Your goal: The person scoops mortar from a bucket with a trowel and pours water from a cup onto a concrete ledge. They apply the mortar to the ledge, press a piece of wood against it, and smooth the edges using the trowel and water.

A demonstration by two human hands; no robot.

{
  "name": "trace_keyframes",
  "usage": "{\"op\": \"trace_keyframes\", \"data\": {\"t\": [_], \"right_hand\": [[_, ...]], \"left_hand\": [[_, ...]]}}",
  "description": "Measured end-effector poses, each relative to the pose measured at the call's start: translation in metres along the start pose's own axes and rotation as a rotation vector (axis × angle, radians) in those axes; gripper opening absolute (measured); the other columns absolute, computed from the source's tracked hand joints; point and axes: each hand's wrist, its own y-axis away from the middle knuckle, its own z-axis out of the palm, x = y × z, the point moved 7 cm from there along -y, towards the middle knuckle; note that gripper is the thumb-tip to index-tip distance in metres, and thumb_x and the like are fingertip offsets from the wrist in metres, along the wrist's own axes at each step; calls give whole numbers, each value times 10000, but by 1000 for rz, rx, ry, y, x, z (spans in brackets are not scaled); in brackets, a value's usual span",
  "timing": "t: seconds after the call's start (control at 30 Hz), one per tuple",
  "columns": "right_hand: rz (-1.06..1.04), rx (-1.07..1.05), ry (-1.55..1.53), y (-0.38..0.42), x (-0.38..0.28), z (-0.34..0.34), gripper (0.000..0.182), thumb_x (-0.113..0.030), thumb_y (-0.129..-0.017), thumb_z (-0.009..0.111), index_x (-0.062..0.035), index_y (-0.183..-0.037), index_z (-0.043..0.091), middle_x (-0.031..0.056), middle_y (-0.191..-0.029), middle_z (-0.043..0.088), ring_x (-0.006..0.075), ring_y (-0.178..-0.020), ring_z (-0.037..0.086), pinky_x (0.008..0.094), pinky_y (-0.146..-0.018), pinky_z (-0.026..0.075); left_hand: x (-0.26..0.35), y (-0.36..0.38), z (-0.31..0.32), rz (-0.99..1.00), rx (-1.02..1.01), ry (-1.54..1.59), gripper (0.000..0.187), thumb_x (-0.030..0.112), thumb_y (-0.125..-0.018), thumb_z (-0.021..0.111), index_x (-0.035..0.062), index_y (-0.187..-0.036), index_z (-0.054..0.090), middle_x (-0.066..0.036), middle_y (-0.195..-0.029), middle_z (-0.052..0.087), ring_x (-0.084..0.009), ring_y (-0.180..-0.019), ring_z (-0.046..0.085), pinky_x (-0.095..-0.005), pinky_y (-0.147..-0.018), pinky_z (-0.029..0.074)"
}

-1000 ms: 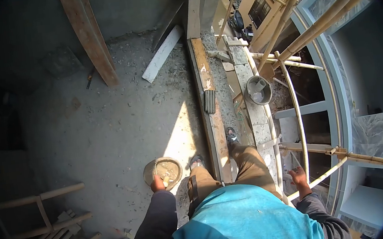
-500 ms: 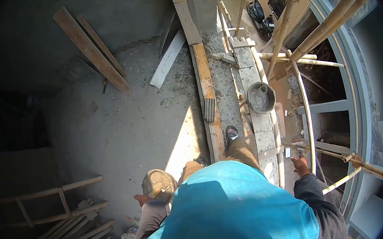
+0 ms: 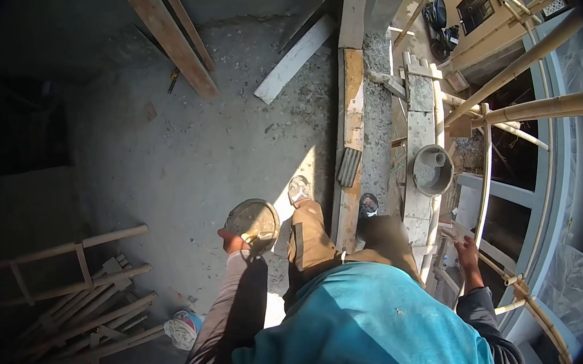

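My left hand (image 3: 233, 241) is closed on the rim of a round, mortar-stained bucket (image 3: 252, 214), held beside my left leg over the concrete floor. A short light-coloured handle (image 3: 247, 238) shows at the bucket's near side, by my fingers; what it belongs to is hard to see. My right hand (image 3: 468, 254) is out to the right with its fingers apart, holding nothing, near the bamboo pole (image 3: 483, 210) of the scaffold. A second grey bucket (image 3: 435, 178) with a cylindrical piece inside stands on the scaffold planks, ahead of my right hand.
Formwork boards (image 3: 355, 95) line the raised edge between floor and scaffold; my feet are on either side. A small ribbed block (image 3: 349, 167) lies on them. A white board (image 3: 294, 59) and brown planks (image 3: 171, 41) lie ahead. Stacked timber (image 3: 90, 305) is at left.
My view has shifted, so the surroundings sit further right and higher. The bucket in my left hand has swung forward, showing more of its inside. My left foot is now visible on the floor.
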Motion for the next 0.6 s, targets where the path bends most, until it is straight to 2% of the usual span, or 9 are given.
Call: {"op": "trace_keyframes", "data": {"t": [0.03, 0.07, 0.17, 0.2, 0.23, 0.33, 0.47, 0.53, 0.6], "right_hand": [[63, -17, 9, 34, -12, 10, 665, -276, -875, 722, -21, -1426, 450, 262, -1417, 489, 373, -1249, 548, 415, -923, 524], [58, -64, -45, 55, -13, 24, 657, -255, -873, 729, -21, -1421, 453, 251, -1426, 486, 370, -1255, 545, 420, -950, 509], [-108, -111, 145, 93, 9, 54, 605, -224, -831, 762, 23, -1334, 532, 237, -1328, 581, 330, -1253, 559, 409, -1035, 453], [-77, -190, 279, 91, 49, 61, 601, -199, -855, 739, -32, -1377, 492, 200, -1356, 546, 297, -1171, 585, 334, -623, 589], [27, -141, 267, 126, 17, 57, 644, -262, -791, 783, 30, -1315, 547, 237, -1288, 599, 354, -1203, 582, 424, -1015, 465], [160, -123, 349, 156, 38, 54, 656, -290, -778, 795, 15, -1308, 558, 217, -1258, 608, 345, -1175, 585, 418, -1000, 465], [184, -81, 365, 171, 34, 47, 617, -247, -790, 789, -3, -1308, 559, 208, -1265, 609, 335, -1186, 582, 419, -1016, 457], [179, -131, 378, 168, 18, 51, 589, -186, -869, 717, -55, -1394, 482, 188, -1369, 522, 290, -1129, 598, 349, -620, 593], [128, -110, 473, 164, -6, 52, 579, -176, -875, 709, -63, -1396, 483, 188, -1366, 528, 275, -1104, 613, 336, -620, 590]], "left_hand": [[17, 30, 22, 516, -28, -690, 714, 539, -955, 448, -97, -1256, 565, -226, -1265, 609, -345, -1115, 611, -423, -970, 465], [-18, 19, 41, 221, 86, -381, 676, 498, -943, 467, -104, -1226, 586, -237, -1252, 616, -328, -1128, 600, -414, -966, 449], [-72, -51, 98, 179, 107, -396, 640, 446, -871, 530, -112, -1172, 620, -203, -1208, 643, -299, -1051, 615, -395, -933, 449], [-90, -88, 113, 114, 2, -330, 617, 437, -868, 540, -102, -1155, 627, -174, -1166, 656, -274, -1035, 613, -385, -913, 457], [-95, -111, 135, 125, -85, -292, 530, 430, -867, 551, -62, -1031, 660, -129, -1006, 657, -249, -906, 596, -403, -823, 465], [-87, -130, 208, 100, -197, -392, 419, 432, -871, 547, 82, -646, 498, 9, -638, 420, -161, -606, 399, -360, -595, 363], [-149, -165, 271, 86, -296, -516, 512, 451, -906, 479, -27, -846, 655, -113, -799, 647, -269, -762, 580, -400, -756, 446], [-164, -168, 295, 92, -324, -506, 517, 441, -919, 455, -29, -884, 668, -121, -780, 644, -268, -767, 578, -390, -773, 449], [-165, -171, 315, 63, -350, -548, 508, 430, -922, 456, -27, -962, 676, -142, -891, 675, -277, -809, 606, -388, -783, 459]]}}
